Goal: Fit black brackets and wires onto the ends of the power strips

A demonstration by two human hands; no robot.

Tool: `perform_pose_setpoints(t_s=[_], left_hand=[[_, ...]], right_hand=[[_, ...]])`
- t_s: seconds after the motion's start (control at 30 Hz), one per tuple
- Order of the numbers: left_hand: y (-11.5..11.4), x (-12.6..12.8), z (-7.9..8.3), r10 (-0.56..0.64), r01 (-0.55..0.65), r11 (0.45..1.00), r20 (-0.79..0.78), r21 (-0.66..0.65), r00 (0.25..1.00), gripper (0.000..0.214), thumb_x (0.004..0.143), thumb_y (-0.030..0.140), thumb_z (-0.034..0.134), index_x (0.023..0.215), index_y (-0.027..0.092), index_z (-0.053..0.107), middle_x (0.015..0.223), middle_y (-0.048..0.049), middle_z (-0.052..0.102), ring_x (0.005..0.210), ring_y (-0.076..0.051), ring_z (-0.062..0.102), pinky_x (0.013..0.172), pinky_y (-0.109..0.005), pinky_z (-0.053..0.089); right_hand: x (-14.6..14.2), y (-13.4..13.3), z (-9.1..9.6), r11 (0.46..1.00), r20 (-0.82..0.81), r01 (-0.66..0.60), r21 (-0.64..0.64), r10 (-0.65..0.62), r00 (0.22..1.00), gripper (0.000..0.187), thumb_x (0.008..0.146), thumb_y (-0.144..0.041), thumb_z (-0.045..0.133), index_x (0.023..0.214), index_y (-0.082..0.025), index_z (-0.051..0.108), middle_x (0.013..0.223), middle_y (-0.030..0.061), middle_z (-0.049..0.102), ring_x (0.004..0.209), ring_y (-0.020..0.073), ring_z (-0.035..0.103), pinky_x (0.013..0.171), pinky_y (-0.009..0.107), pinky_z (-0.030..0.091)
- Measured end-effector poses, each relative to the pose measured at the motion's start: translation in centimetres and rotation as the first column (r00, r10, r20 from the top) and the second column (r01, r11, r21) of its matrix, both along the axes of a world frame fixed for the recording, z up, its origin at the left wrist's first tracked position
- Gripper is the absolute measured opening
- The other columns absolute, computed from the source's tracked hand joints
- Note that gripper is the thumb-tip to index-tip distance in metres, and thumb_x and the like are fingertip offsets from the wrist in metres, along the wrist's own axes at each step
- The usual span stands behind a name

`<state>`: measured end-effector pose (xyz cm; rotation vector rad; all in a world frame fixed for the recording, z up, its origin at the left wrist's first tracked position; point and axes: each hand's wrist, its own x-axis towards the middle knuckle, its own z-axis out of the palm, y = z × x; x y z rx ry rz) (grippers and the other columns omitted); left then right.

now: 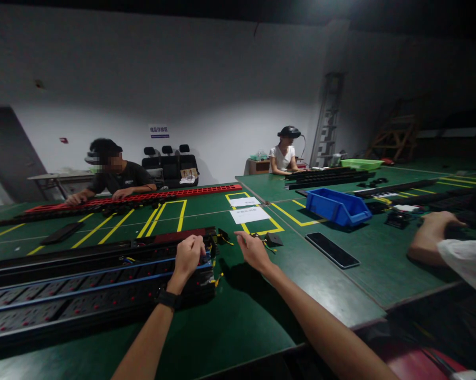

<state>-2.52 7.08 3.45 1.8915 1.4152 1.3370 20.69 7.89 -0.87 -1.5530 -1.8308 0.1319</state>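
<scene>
- Black rail assembly [99, 302]: on the green counter [230, 332].
- My left hand [189, 257]: at the assembly's right end, fingers curled; can't tell if gripping.
- My right hand [254, 252]: just off that end, fingers loosely bent; can't tell if holding.
- Phone [332, 250], blue bin [338, 207]: right of assembly.

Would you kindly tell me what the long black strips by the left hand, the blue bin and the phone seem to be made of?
Long black strips: perhaps plastic or coated metal; their dull sheen leaves it open.
Blue bin: probably moulded plastic, given its even colour and soft sheen.
Phone: likely glass-fronted, judging by its smooth, dark, flat face.
</scene>
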Motion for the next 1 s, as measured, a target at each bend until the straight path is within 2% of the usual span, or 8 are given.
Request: perform_pose_setpoints(t_s=[0.1,0.27,0.37,0.53,0.63,0.73,0.83,1.0], left_hand=[[-0.3,0.5,0.3,-0.098,0.099,0.993,0.019,-0.061,0.995,0.049,0.093,0.056,0.042,0.061,0.02,0.054,0.063,-0.0032,0.068,0.054,-0.016,0.061,0.057,-0.026,0.044],[-0.6,0.8,0.5,-0.133,0.13,0.983,-0.019,-0.13,0.991,0.045,0.095,0.056,0.042,0.085,0.018,0.063,0.043,0.0032,0.057,0.042,-0.015,0.057,0.051,-0.024,0.044],[-0.6,0.7,0.5,-0.122,0.113,0.985,-0.061,-0.132,0.991,0.044,0.095,0.048,0.042,0.104,0.014,0.069,0.04,0.0045,0.055,0.039,-0.014,0.056,0.05,-0.023,0.044],[-0.5,0.5,0.4,-0.091,0.089,0.98,-0.004,-0.18,0.996,0.045,0.086,0.02,0.044,0.127,0.013,0.06,0.047,0.0058,0.059,0.038,-0.012,0.056,0.045,-0.02,0.042],[-0.5,0.4,0.3,-0.057,0.053,0.984,-0.021,-0.17,0.998,0.04,0.082,0.017,0.045,0.118,0.014,0.064,0.057,0.0035,0.065,0.035,-0.01,0.054,0.043,-0.02,0.041],[-0.5,0.2,0.2,-0.013,0.0,0.991,-0.092,-0.137,0.996,0.027,0.082,0.019,0.043,0.09,0.016,0.069,0.056,0.0024,0.063,0.033,-0.01,0.051,0.041,-0.021,0.036],[-0.5,-0.2,0.3,0.057,-0.058,0.998,-0.166,-0.006,0.985,0.025,0.078,0.018,0.04,0.065,0.018,0.062,0.051,0.0022,0.057,0.039,-0.011,0.052,0.044,-0.021,0.034],[-0.4,-0.4,0.3,0.116,-0.102,0.99,-0.159,0.093,0.981,0.023,0.073,0.017,0.039,0.055,0.02,0.053,0.044,0.0034,0.049,0.042,-0.011,0.051,0.047,-0.02,0.033]], right_hand=[[-0.5,-0.4,0.0,0.999,0.003,0.015,-0.04,-0.015,1.0,0.049,0.093,-0.014,0.047,0.139,-0.026,0.061,0.067,-0.0007,0.072,0.062,0.0172,0.065,0.065,0.023,0.043],[-1.3,-0.8,0.1,0.993,-0.087,0.087,-0.076,-0.094,0.992,0.035,0.087,-0.01,0.051,0.097,-0.027,0.08,0.068,-0.0003,0.074,0.071,0.0166,0.07,0.071,0.023,0.047],[-1.5,-0.9,-0.1,0.991,-0.157,0.085,-0.106,-0.101,0.982,0.033,0.086,-0.01,0.051,0.084,-0.025,0.08,0.062,-0.001,0.072,0.064,0.0153,0.069,0.069,0.022,0.046],[-1.8,-1.0,-0.3,0.997,-0.171,0.014,-0.079,-0.028,0.985,0.034,0.089,-0.012,0.047,0.08,-0.024,0.077,0.049,-0.0026,0.065,0.055,0.0147,0.066,0.064,0.021,0.044],[-1.9,-1.1,-0.2,0.998,-0.166,-0.005,-0.061,-0.005,0.986,0.035,0.09,-0.012,0.047,0.08,-0.024,0.078,0.048,-0.0031,0.064,0.053,0.014,0.065,0.065,0.021,0.044],[-1.9,-1.1,-0.2,0.998,-0.16,-0.022,-0.057,0.013,0.987,0.035,0.09,-0.012,0.046,0.079,-0.024,0.078,0.05,-0.0032,0.065,0.053,0.0138,0.065,0.065,0.021,0.044],[-1.9,-1.2,-0.2,0.998,-0.149,-0.025,-0.05,0.017,0.989,0.035,0.089,-0.012,0.047,0.078,-0.024,0.077,0.05,-0.0032,0.065,0.054,0.014,0.065,0.064,0.02,0.044],[-1.9,-1.2,-0.3,1.0,-0.124,0.003,-0.029,-0.007,0.992,0.033,0.091,-0.014,0.047,0.08,-0.024,0.077,0.048,-0.0031,0.064,0.056,0.0146,0.066,0.064,0.02,0.043]])
